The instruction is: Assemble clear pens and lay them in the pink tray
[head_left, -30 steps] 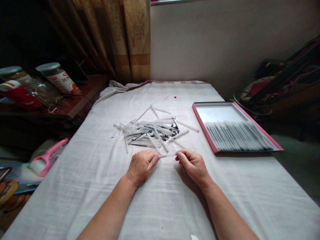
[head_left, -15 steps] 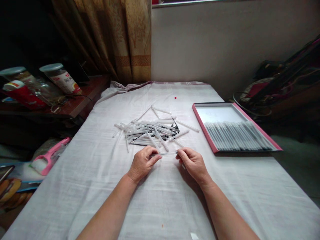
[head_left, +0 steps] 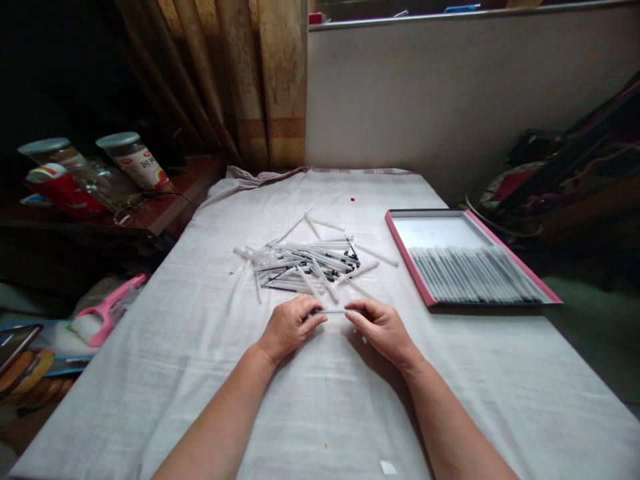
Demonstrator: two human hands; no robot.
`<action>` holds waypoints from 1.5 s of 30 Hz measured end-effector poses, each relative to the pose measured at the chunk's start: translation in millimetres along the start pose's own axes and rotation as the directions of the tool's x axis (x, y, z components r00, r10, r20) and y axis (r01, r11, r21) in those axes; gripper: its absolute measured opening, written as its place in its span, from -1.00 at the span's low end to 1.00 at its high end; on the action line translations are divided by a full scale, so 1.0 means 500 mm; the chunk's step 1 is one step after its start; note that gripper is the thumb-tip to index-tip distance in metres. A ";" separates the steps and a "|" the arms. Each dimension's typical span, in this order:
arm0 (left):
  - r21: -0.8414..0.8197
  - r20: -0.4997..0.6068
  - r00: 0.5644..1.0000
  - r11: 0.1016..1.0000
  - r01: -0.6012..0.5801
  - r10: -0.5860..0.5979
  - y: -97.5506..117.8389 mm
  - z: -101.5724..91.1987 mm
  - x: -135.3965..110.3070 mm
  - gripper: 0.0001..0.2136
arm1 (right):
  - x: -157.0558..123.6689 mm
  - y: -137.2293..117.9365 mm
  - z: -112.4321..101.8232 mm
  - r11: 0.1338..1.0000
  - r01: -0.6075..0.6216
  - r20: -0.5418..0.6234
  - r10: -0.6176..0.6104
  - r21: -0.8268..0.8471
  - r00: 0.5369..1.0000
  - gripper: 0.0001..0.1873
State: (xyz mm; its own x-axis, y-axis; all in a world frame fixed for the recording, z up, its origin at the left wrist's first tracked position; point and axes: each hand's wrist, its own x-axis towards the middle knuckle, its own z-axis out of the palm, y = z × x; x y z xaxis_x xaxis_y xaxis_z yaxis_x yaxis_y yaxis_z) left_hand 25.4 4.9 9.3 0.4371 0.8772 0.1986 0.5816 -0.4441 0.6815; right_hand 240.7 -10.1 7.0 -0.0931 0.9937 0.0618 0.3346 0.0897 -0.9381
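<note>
Between my two hands runs a slim pen (head_left: 334, 311), level above the cloth; only its middle shows. My left hand (head_left: 293, 327) pinches the left end with thumb and fingers. At the other end, my right hand (head_left: 377, 327) grips it the same way, and the fingers hide the tip. Just beyond my hands lies a loose pile of clear pen barrels (head_left: 320, 270) mixed with thin dark refills and small black parts. To the right, a pink-edged box (head_left: 407, 260) holds a row of pens (head_left: 475, 275) side by side in its near half.
A white cloth (head_left: 300, 400) covers the table. On it lie a small red piece (head_left: 353, 199) at the back and a white scrap (head_left: 387, 467) near the front. At the left, a brown side table (head_left: 160, 207) carries jars (head_left: 143, 167); pink scissors (head_left: 107, 313) lie below it.
My hands have come closer together along the pen, the right one moving left, so a shorter stretch shows between them. The whole view has shifted slightly.
</note>
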 end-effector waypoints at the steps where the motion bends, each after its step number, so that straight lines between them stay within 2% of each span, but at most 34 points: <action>1: -0.003 0.001 1.000 1.000 -0.007 0.007 -0.003 -0.002 0.000 -0.85 | 0.000 -0.002 -0.004 1.000 -0.010 0.003 0.010 0.001 1.000 -0.76; 6: -0.033 -0.053 0.998 0.999 0.011 -0.013 -0.020 -0.011 -0.003 -0.85 | 0.000 -0.004 -0.019 0.999 -0.043 0.053 0.044 -0.020 0.998 -0.75; 13: -0.205 -0.139 0.980 0.972 0.113 -0.143 -0.029 -0.009 -0.001 -0.84 | -0.001 0.001 -0.015 0.987 0.051 0.084 -0.039 -0.152 0.996 -0.79; 16: -0.269 -0.136 0.974 0.953 0.140 -0.182 -0.019 0.002 0.001 -0.84 | -0.004 0.002 -0.007 0.968 0.106 0.104 -0.084 -0.228 0.991 -0.76; 21: -0.286 -0.074 0.990 0.954 0.091 -0.116 -0.010 0.012 0.011 -0.84 | -0.006 0.007 -0.021 0.927 0.159 0.157 -0.111 -0.341 0.981 -0.75; 23: -0.250 -0.088 0.990 0.964 0.085 -0.110 -0.013 0.005 0.020 -0.83 | -0.005 0.011 -0.035 0.921 0.117 0.142 -0.068 -0.372 0.988 -0.74; 26: -0.159 -0.196 0.976 0.985 0.062 -0.093 -0.013 -0.009 0.041 -0.83 | -0.002 0.017 -0.052 0.909 0.031 0.047 -0.012 -0.416 0.999 -0.73; 28: -0.044 -0.231 0.973 0.999 -0.005 -0.006 -0.006 -0.014 0.062 -0.82 | 0.000 0.021 -0.057 0.909 -0.011 -0.019 0.003 -0.417 1.000 -0.72; 31: 0.189 -0.100 0.980 0.970 -0.153 0.174 0.005 -0.013 0.096 -0.81 | 0.003 0.026 -0.057 0.912 -0.035 -0.057 0.013 -0.408 0.998 -0.70; 34: 0.313 0.059 0.971 0.919 -0.240 0.233 0.001 -0.008 0.116 -0.83 | 0.004 0.028 -0.056 0.917 -0.033 -0.074 0.004 -0.397 0.997 -0.72; 36: 0.352 0.080 0.972 0.906 -0.235 0.221 -0.011 -0.007 0.117 -0.83 | 0.004 0.026 -0.056 0.920 -0.033 -0.083 0.000 -0.389 0.997 -0.72; 40: 0.402 -0.003 0.989 0.906 -0.134 0.148 -0.032 -0.012 0.108 -0.84 | 0.005 0.019 -0.056 0.918 -0.049 -0.080 0.020 -0.393 0.997 -0.73; 45: 0.464 -0.021 0.998 0.885 -0.046 0.063 -0.023 -0.021 0.117 -0.93 | 0.005 0.018 -0.056 0.911 -0.059 -0.065 0.035 -0.408 0.997 -0.72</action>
State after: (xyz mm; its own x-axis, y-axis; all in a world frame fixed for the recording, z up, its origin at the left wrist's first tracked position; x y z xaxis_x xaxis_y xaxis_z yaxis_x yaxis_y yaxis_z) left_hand 37.2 63.3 20.3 0.4581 0.8513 0.2558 0.8129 -0.5176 0.2671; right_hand 269.8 -5.1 8.4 -0.0202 0.9985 0.0510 0.6931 0.0508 -0.7191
